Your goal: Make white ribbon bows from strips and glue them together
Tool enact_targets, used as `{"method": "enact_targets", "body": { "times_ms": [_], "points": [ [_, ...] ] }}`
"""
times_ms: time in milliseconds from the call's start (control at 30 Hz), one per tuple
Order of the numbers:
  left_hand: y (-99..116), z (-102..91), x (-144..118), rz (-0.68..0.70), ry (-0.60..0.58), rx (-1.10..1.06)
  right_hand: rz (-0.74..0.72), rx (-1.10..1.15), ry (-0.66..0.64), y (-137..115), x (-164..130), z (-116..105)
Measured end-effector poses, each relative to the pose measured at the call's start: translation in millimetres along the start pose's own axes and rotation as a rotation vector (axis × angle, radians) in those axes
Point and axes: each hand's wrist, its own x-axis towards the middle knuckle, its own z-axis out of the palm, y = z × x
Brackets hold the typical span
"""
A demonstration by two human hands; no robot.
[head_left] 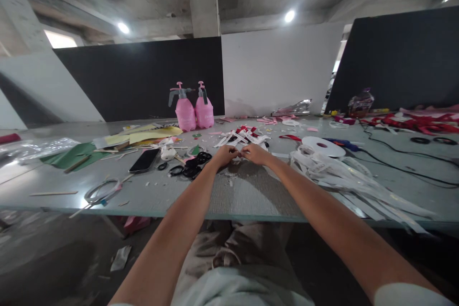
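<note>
My left hand [225, 155] and my right hand [256, 154] meet over the middle of the table [150, 201], fingertips pinched close together. Whatever sits between them is too small to make out. Just beyond my fingers lies a heap of short white and red ribbon pieces [247, 135]. Small white scraps [230, 182] are scattered on the tabletop below my left hand. Beside my left forearm are black-handled scissors [193, 166]. Long printed white ribbons [333, 174] spread out to the right of my right forearm.
Left of the scissors lie a phone [145, 160], green sheets [77, 155] and a coil of clear tubing [103, 191]. Two pink spray bottles [185, 114] stand at the back. A white ribbon roll [322, 147], a blue glue gun [342, 144] and its black cable [394, 166] are on the right.
</note>
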Motion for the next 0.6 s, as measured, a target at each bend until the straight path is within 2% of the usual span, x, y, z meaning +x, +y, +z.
{"method": "enact_targets", "body": {
  "times_ms": [267,600],
  "points": [
    [8.0,-1.8,-4.6,0.000,-0.004,-0.039,0.034,-0.007,0.024,-1.3,-0.3,-1.2],
    [5.1,-0.7,-2.6,0.009,0.003,-0.045,0.029,-0.021,0.023,-0.8,-0.5,-1.3]
  ]
}}
